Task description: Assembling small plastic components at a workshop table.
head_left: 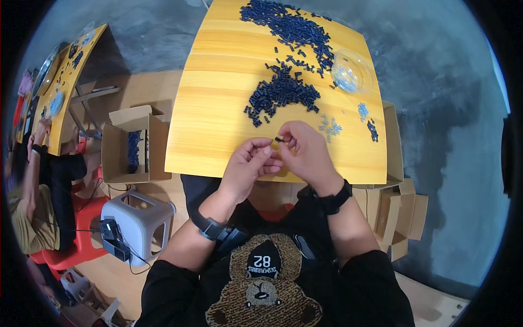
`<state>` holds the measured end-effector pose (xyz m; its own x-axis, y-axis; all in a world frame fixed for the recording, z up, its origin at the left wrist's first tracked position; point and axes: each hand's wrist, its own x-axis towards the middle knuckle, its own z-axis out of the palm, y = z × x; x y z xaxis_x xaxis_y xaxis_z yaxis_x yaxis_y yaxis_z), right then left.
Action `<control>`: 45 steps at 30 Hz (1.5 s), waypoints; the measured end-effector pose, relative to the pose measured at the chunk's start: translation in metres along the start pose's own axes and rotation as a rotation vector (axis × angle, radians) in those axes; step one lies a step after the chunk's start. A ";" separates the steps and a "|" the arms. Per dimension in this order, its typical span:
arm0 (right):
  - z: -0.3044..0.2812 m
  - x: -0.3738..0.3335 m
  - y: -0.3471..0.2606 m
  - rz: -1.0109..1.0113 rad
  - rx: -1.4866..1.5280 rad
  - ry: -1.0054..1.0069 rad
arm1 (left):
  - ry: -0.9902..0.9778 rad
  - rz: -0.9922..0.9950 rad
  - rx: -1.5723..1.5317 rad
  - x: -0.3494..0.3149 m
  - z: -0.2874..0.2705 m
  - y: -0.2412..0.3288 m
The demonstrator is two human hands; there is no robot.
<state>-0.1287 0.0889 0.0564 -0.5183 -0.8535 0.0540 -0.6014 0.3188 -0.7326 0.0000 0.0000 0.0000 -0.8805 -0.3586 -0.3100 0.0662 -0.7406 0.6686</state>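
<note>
Over the near edge of the yellow wood-grain table (pixel 212 109), my two hands almost meet. My right hand (pixel 308 152) pinches a small black tubular piece (pixel 279 139) between thumb and forefinger. Just beside it, my left hand (pixel 246 166) is closed, thumb against curled fingers; whatever it may hold is too small or hidden to make out. Beyond the hands lies a pile of similar black pieces (pixel 280 94), and a larger pile (pixel 294 26) spreads toward the far edge. Small clear pieces (pixel 330 126) are scattered right of my right hand.
A clear round tub (pixel 351 73) holding clear pieces stands at the table's right. Near it are more clear pieces (pixel 363 111) and a few black ones (pixel 372 131). An open carton (pixel 152 147) and grey stool (pixel 131 218) stand left. Another person (pixel 35 201) sits at a second table.
</note>
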 end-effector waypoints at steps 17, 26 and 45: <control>0.013 -0.042 0.017 -0.014 0.419 0.174 | 0.117 0.061 0.065 -0.010 0.015 -0.005; 0.022 -0.057 0.028 0.037 0.686 0.144 | 0.086 0.020 0.096 -0.022 0.017 -0.007; 0.008 -0.083 0.028 -0.002 0.670 0.201 | 0.088 -0.038 0.135 -0.035 0.034 -0.019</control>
<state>-0.0975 0.1657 0.0263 -0.6588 -0.7404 0.1332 -0.1313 -0.0612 -0.9895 0.0134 0.0456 0.0212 -0.8361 -0.3848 -0.3910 -0.0354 -0.6734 0.7384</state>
